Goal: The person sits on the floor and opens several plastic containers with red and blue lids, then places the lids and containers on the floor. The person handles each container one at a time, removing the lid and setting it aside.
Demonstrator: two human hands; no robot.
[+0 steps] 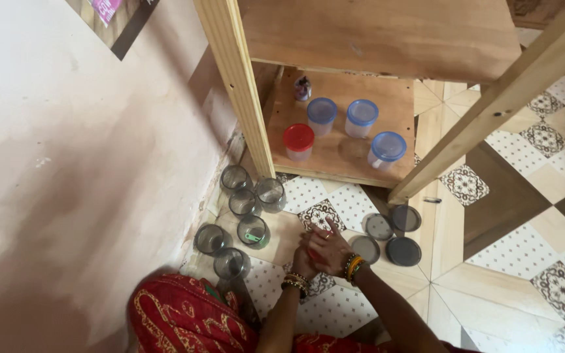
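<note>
My two hands meet low over the patterned floor tiles. My left hand (301, 263) is cupped under a small red object (316, 257), most of which is hidden. My right hand (329, 246) lies over it from the right, fingers pointing up-left. Both wrists carry gold bangles. Several open clear jars (254, 230) stand on the floor just left of my hands, one with a green bit inside. Several dark grey lids (403, 251) lie flat just right of them.
A wooden shelf unit (246, 98) stands ahead. Its bottom board (341, 153) holds three blue-lidded jars (361, 117), one red-lidded jar (299, 141) and a small bottle (303, 87). A pale wall (80, 163) is on the left. Red patterned cloth (184, 314) covers my lap.
</note>
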